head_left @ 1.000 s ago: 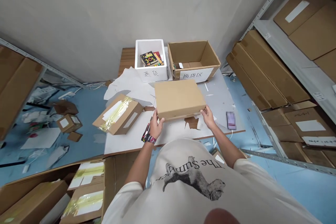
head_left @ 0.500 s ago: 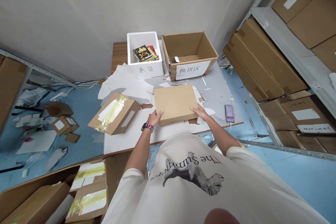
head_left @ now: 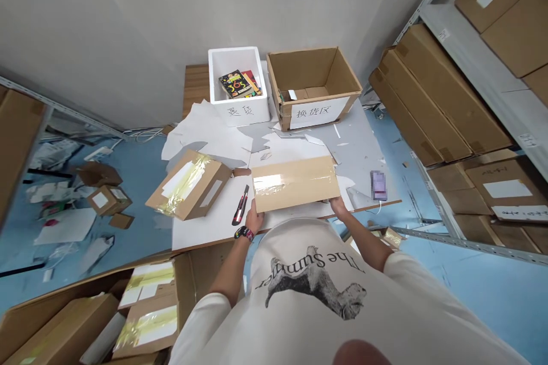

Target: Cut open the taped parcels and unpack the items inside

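Note:
A flat cardboard box (head_left: 295, 184) lies at the near edge of the white-topped table (head_left: 205, 234), with a strip of clear tape along its upper face. My left hand (head_left: 254, 219) grips its near left corner, and my right hand (head_left: 338, 204) holds its near right end. A red and black box cutter (head_left: 240, 205) lies just beyond my left hand. To the left sits a taped cardboard parcel (head_left: 188, 185). A white foam box (head_left: 237, 82) holding books and an open cardboard carton (head_left: 312, 82) stand at the far end.
A blurred phone (head_left: 379, 185) lies on the table's right side among paper scraps. Metal shelves of stacked cartons (head_left: 440, 97) line the right. Small boxes and litter lie on the blue floor (head_left: 64, 154) to the left, with open cartons (head_left: 85, 313) at lower left.
The box has turned over, so its taped face now shows upward. It has also shifted toward the table's near edge, with both hands still on it.

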Tool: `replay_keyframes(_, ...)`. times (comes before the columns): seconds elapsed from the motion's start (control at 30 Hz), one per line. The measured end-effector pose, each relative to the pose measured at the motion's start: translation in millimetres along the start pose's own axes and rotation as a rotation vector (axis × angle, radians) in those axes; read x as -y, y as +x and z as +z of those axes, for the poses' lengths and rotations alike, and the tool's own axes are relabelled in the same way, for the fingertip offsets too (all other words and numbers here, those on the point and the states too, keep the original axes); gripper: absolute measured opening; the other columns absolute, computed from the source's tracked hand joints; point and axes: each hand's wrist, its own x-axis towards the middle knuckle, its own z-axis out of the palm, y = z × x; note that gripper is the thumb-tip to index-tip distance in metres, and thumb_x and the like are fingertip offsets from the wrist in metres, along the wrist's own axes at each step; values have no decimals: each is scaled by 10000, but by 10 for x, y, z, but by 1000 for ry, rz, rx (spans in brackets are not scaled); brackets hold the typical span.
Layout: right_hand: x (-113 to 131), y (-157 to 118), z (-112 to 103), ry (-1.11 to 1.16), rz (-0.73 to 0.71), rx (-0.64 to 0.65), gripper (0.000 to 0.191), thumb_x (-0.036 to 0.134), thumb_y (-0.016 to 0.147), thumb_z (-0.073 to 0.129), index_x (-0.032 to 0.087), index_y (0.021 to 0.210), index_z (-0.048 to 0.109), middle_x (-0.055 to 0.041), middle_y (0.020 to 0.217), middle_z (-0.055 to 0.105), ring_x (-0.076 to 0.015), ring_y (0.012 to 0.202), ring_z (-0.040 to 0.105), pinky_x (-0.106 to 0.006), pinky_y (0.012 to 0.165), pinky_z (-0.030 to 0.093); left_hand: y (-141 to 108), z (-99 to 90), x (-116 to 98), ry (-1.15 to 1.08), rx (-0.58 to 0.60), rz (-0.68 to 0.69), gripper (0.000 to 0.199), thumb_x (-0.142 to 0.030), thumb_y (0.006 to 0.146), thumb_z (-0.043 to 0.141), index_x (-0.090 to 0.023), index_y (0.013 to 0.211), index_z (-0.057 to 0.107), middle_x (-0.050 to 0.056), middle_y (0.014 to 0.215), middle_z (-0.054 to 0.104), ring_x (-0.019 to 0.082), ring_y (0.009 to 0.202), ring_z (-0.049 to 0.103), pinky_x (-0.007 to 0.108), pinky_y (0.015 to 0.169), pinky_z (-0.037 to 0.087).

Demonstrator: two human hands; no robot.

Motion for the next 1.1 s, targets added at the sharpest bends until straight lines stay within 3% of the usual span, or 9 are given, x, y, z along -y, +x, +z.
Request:
replay_keyframes(0.13,186,121,-179,61,-13,-33,725,724,894,471,208,1284,799,-161,1274,842,-326,1139,780,-515,1001,650,36,-230,177,77,-209,43,607,-236,926,603,-210,1532,635,194,1592,674,370,1541,591,539,1298,457)
replay_keyframes(0.2,366,191,-245,103,-40,-83,730,718,900,487,224,1341,793,-156,1368,819,-320,1194,779,-495,1006,652,38,-349,256,180,-340,-98,649,-235,899,636,-172,1544,602,250,1636,613,409,1549,565,582,1290,443)
replay_keyframes(0.33,799,205,-326,162,-157,-215,656,629,912,569,191,1345,795,-188,1397,804,-332,1251,764,-524,1064,627,15,-510,409,223,-185,-442,489,-381,887,750,-179,1326,673,285,1394,733,463,1334,695,584,1117,534)
replay_keyframes(0.53,1506,-140,-334,2,-602,-500,391,443,1048,555,208,1200,827,-172,1255,817,-337,1229,744,-560,1164,559,84,-648,239,2,-190,-449,337,-513,1031,561,-218,1004,722,171,992,804,370,1061,771,453,927,595)
replay_keyframes(0.6,1735,-295,-186,-57,-697,-418,367,453,1092,538,238,1150,830,-155,1202,813,-338,1205,739,-558,1147,570,102,-698,-62,-161,-328,-327,449,-583,1085,468,-220,1067,733,99,883,767,286,903,746,375,818,596)
replay_keyframes(0.7,2050,-483,238,8,-652,-49,375,532,1099,590,264,1261,796,-121,1221,812,-305,1203,747,-506,1120,598,78,-798,-701,-510,-501,-15,577,-725,1071,532,-204,1184,755,31,797,698,195,697,649,296,662,543)
replay_keyframes(0.83,2344,-572,871,349,-332,522,653,669,1013,718,312,1546,595,-70,1209,811,-232,1065,794,-412,968,667,-26,-962,-1429,-489,-353,313,624,-721,1120,513,-197,1183,844,92,948,797,225,861,734,321,743,590)
replay_keyframes(0.97,2472,-471,1033,506,-248,572,711,666,994,725,287,1561,524,37,901,721,-169,719,723,-334,744,663,-36,-1055,-1548,-306,-452,342,509,-591,1114,590,-214,1362,826,131,1214,824,265,1068,766,368,864,624)
replay_keyframes(1.1,2615,-332,729,50,-447,529,613,544,1067,643,256,1601,556,26,916,735,-157,631,677,-312,697,619,78,-1020,-1304,-225,-344,299,908,-495,929,839,-282,1745,503,167,1582,685,320,1278,734,403,908,637)
